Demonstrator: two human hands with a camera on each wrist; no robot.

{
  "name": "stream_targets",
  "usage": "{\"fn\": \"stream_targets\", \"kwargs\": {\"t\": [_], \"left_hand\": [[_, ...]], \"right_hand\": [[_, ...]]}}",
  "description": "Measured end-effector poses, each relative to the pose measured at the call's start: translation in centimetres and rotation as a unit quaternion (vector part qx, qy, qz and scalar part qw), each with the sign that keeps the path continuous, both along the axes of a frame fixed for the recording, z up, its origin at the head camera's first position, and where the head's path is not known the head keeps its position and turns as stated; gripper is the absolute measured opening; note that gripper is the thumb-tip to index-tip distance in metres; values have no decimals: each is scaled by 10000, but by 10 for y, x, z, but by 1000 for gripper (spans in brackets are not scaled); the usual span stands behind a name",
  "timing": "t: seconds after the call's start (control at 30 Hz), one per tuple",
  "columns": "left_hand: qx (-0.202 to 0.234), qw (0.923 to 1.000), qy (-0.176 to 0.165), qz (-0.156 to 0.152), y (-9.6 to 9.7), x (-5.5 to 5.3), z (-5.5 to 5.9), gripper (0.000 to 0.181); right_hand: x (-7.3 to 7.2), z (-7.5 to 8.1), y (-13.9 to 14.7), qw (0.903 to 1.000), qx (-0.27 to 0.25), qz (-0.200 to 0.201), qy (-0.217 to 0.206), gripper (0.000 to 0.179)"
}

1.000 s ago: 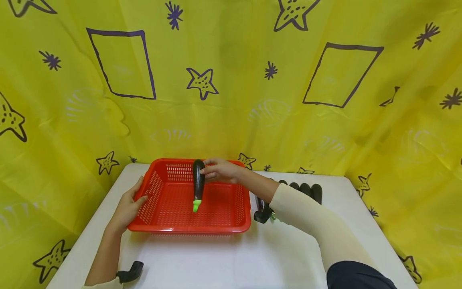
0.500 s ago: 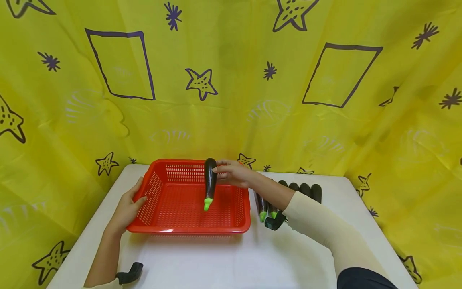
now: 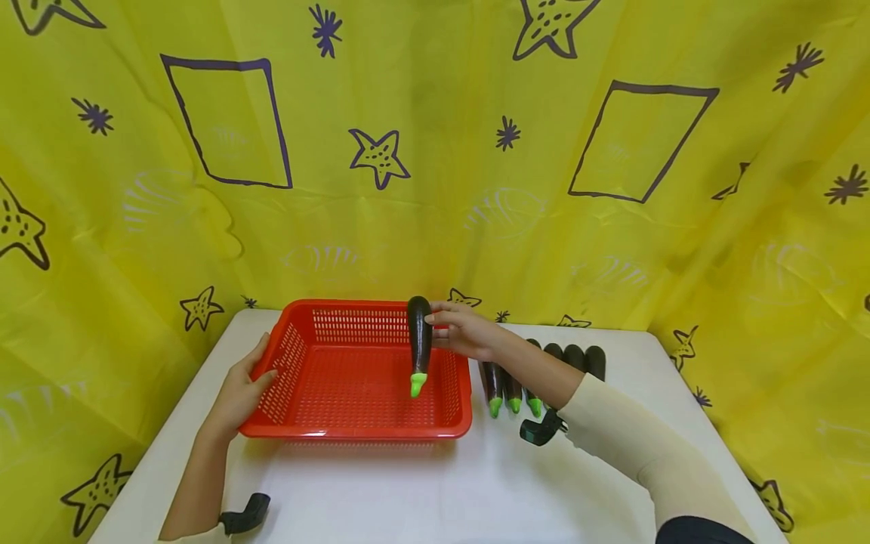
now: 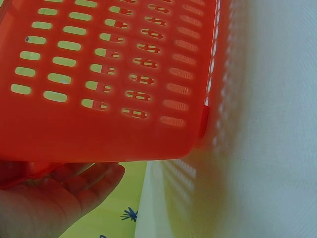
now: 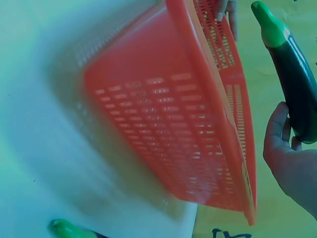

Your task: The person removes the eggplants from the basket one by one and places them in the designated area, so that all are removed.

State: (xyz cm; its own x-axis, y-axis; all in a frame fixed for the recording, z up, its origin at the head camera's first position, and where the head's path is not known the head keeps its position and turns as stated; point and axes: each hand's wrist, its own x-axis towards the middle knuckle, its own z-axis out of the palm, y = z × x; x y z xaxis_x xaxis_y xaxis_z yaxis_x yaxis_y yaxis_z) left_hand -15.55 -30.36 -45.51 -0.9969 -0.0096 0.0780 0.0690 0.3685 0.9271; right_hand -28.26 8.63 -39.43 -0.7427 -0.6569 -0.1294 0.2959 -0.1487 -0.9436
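My right hand (image 3: pixel 465 330) pinches a dark purple eggplant (image 3: pixel 420 332) by its thick end, above the right side of a red plastic basket (image 3: pixel 353 432). The eggplant's green stem points down and toward me. In the right wrist view the same eggplant (image 5: pixel 297 84) stays apart from the basket's rim. My left hand (image 3: pixel 238 389) grips the basket's left rim, thumb on the inner side. From the left wrist view, that hand's fingers (image 4: pixel 94 186) lie along the outside under the rim. No eggplant shows inside the basket.
Several more eggplants (image 3: pixel 495 389) lie in a row on the white table (image 3: pixel 381 499), right of the basket, partly hidden by my right forearm. A yellow patterned curtain (image 3: pixel 435 227) hangs close behind the table and along its sides.
My right hand has moved right with the eggplant, from the basket's middle toward its right side. More of the eggplants on the table show. The left hand and basket have stayed put.
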Motion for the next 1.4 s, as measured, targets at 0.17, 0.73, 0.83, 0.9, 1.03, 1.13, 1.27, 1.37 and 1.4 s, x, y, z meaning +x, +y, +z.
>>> {"fn": "stream_targets", "kwargs": {"t": [0.17,0.73,0.83,0.9,1.03,1.13,1.27,1.37,1.4], "left_hand": [[6,10000,-28,20,0,0,0,70],[56,9999,-105,-43,-1,-1,1,71],[55,9998,-170,-30,-1,-1,1,72],[75,9998,-194,-29,-1,-1,0,72],[114,9997,-195,-39,-1,0,1,72],[108,9998,-189,-47,-1,1,1,72],[80,9998,-167,-36,0,1,2,71],[90,9998,-167,-30,0,1,1,71],[91,9998,-168,-31,0,0,1,71]], "right_hand": [[2,-1,15,9998,-204,-37,-8,27],[13,-2,58,9976,-679,-102,0,30],[15,-4,65,9975,-695,-149,-13,31],[17,-5,71,9973,-687,-251,-97,33],[21,-8,83,9949,-745,-516,-437,37],[22,-11,93,9926,-819,-652,-622,35],[23,-15,106,9907,-940,-700,-692,40],[26,-18,116,9894,-991,-775,-721,42],[27,-19,119,9893,-988,-800,-721,41]]}}
